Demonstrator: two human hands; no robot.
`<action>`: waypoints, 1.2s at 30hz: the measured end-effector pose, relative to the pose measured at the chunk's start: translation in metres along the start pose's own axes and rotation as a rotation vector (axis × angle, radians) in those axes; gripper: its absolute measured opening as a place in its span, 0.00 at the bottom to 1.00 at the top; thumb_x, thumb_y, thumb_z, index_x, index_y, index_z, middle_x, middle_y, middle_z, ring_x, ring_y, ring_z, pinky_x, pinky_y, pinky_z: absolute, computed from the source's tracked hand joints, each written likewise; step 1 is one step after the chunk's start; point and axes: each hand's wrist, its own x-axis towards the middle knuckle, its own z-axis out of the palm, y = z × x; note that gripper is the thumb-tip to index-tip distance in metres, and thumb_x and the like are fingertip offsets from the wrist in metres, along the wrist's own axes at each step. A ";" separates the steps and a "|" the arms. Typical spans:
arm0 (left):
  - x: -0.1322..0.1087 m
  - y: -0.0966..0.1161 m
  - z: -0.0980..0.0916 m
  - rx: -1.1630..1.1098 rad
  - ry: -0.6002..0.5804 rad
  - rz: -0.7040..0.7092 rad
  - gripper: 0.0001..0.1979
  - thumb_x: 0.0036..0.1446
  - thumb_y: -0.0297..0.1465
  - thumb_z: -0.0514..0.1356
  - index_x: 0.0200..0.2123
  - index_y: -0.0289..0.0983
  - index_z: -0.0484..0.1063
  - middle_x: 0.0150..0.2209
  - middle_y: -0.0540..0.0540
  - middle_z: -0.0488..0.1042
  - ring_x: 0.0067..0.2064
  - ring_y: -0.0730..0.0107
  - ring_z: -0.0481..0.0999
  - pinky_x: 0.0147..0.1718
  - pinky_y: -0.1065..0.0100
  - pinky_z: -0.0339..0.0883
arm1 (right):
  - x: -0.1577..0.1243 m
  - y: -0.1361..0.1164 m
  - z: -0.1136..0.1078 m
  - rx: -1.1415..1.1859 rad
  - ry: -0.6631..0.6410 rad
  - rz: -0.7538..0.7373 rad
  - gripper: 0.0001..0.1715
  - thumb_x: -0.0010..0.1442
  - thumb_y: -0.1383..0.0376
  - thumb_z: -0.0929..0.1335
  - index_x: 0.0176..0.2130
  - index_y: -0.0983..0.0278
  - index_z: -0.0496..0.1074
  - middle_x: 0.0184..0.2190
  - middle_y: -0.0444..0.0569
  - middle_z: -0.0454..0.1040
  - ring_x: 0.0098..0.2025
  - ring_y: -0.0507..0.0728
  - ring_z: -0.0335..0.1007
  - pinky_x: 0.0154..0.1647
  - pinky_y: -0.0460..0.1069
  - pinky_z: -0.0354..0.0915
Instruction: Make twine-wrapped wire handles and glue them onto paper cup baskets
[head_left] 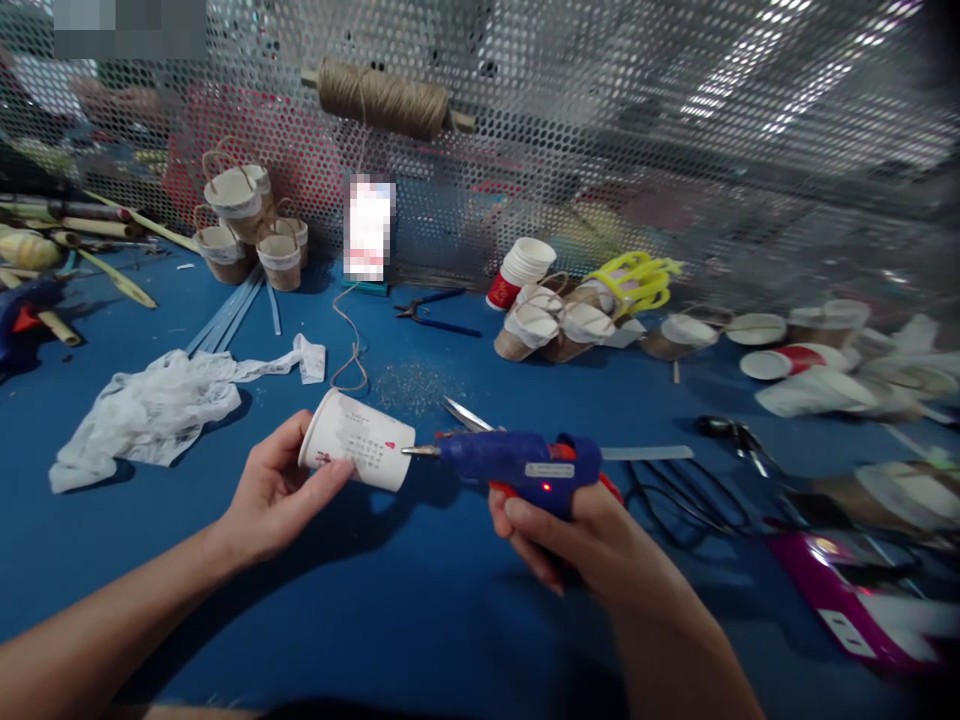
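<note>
A white paper cup (360, 440) with small printed text lies sideways in my left hand (289, 485), its rim toward the left and its base toward the right. My right hand (570, 540) grips a blue hot glue gun (517, 460) by its handle, a small red light glowing on its side. The metal nozzle points left and reaches the base edge of the cup; whether it touches, I cannot tell. A clear glue stick (649, 453) sticks out of the gun's back. Behind the gun lie scissors (466, 414), partly hidden.
Crumpled white lace (165, 405) lies left, near several glue sticks (229, 312). Twine-wrapped cups (281, 255) stand at the back left, more (529, 328) at the back right. Blue-handled pliers (439, 310) lie mid-table. A twine spool (382, 97) hangs on the mesh. A purple power strip (832, 600) sits right.
</note>
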 end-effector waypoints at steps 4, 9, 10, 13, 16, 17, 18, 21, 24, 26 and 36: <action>0.002 0.000 0.000 0.013 0.022 -0.074 0.03 0.49 0.29 0.59 0.25 0.35 0.68 0.21 0.53 0.63 0.22 0.79 0.59 0.19 0.77 0.56 | -0.002 -0.001 0.002 -0.049 0.028 -0.024 0.17 0.56 0.56 0.63 0.26 0.67 0.64 0.12 0.38 0.60 0.12 0.44 0.54 0.11 0.41 0.52; 0.006 -0.003 0.000 -0.085 -0.004 -0.202 0.08 0.48 0.31 0.61 0.22 0.35 0.66 0.20 0.53 0.65 0.21 0.79 0.60 0.19 0.76 0.57 | -0.002 -0.007 0.004 -0.111 0.068 -0.045 0.16 0.57 0.56 0.63 0.26 0.66 0.63 0.12 0.39 0.60 0.13 0.44 0.54 0.12 0.42 0.53; 0.006 -0.004 0.000 -0.129 -0.006 -0.225 0.08 0.47 0.31 0.62 0.23 0.35 0.65 0.21 0.53 0.66 0.22 0.79 0.62 0.20 0.77 0.58 | -0.001 -0.008 0.004 -0.117 0.073 -0.052 0.16 0.57 0.56 0.62 0.26 0.66 0.63 0.12 0.39 0.60 0.13 0.44 0.54 0.12 0.42 0.53; 0.008 -0.005 0.001 -0.279 0.014 -0.273 0.07 0.46 0.30 0.63 0.26 0.36 0.65 0.24 0.52 0.70 0.24 0.78 0.67 0.24 0.77 0.63 | -0.002 -0.010 0.005 -0.133 0.084 -0.057 0.16 0.57 0.56 0.63 0.26 0.66 0.63 0.12 0.39 0.60 0.12 0.44 0.54 0.12 0.42 0.53; 0.010 -0.004 0.002 -0.363 0.021 -0.302 0.09 0.46 0.28 0.63 0.28 0.37 0.64 0.25 0.53 0.71 0.25 0.79 0.69 0.25 0.78 0.64 | -0.002 -0.010 0.005 -0.164 0.120 -0.047 0.16 0.56 0.57 0.63 0.26 0.66 0.63 0.12 0.39 0.61 0.13 0.45 0.54 0.13 0.42 0.54; 0.010 -0.004 0.002 -0.369 0.014 -0.305 0.09 0.46 0.28 0.63 0.29 0.37 0.64 0.25 0.53 0.71 0.25 0.79 0.69 0.25 0.78 0.65 | -0.002 -0.009 0.005 -0.177 0.127 -0.049 0.16 0.57 0.57 0.63 0.26 0.66 0.63 0.12 0.39 0.61 0.13 0.45 0.55 0.13 0.42 0.54; 0.010 -0.004 0.002 -0.366 0.004 -0.303 0.09 0.46 0.28 0.63 0.29 0.37 0.64 0.25 0.53 0.71 0.25 0.79 0.69 0.25 0.78 0.65 | -0.002 -0.009 0.005 -0.189 0.121 -0.056 0.16 0.57 0.57 0.62 0.26 0.66 0.63 0.12 0.39 0.61 0.13 0.45 0.55 0.14 0.42 0.54; 0.010 -0.005 0.002 -0.333 -0.014 -0.284 0.09 0.47 0.27 0.63 0.29 0.37 0.63 0.25 0.53 0.71 0.25 0.79 0.69 0.25 0.78 0.65 | -0.002 -0.007 0.006 -0.205 0.091 -0.071 0.16 0.57 0.56 0.62 0.26 0.66 0.63 0.12 0.39 0.61 0.13 0.45 0.55 0.14 0.42 0.55; 0.009 -0.004 0.001 -0.291 -0.003 -0.273 0.09 0.47 0.28 0.62 0.30 0.37 0.64 0.26 0.52 0.71 0.26 0.79 0.69 0.25 0.78 0.65 | -0.003 -0.006 0.007 -0.196 0.107 -0.044 0.16 0.56 0.56 0.63 0.26 0.66 0.63 0.12 0.39 0.61 0.14 0.46 0.56 0.14 0.43 0.55; 0.009 -0.003 0.002 -0.262 0.008 -0.263 0.09 0.47 0.28 0.62 0.30 0.37 0.64 0.26 0.52 0.71 0.26 0.78 0.69 0.25 0.77 0.65 | -0.004 -0.007 0.007 -0.191 0.126 -0.013 0.15 0.56 0.56 0.63 0.27 0.66 0.63 0.12 0.39 0.61 0.14 0.46 0.56 0.15 0.43 0.56; 0.006 0.001 0.003 -0.204 0.007 -0.190 0.09 0.46 0.27 0.62 0.27 0.37 0.63 0.25 0.51 0.69 0.25 0.78 0.66 0.23 0.76 0.64 | 0.001 -0.007 0.003 -0.261 0.129 -0.024 0.18 0.57 0.56 0.62 0.23 0.65 0.63 0.11 0.40 0.61 0.13 0.46 0.57 0.14 0.42 0.56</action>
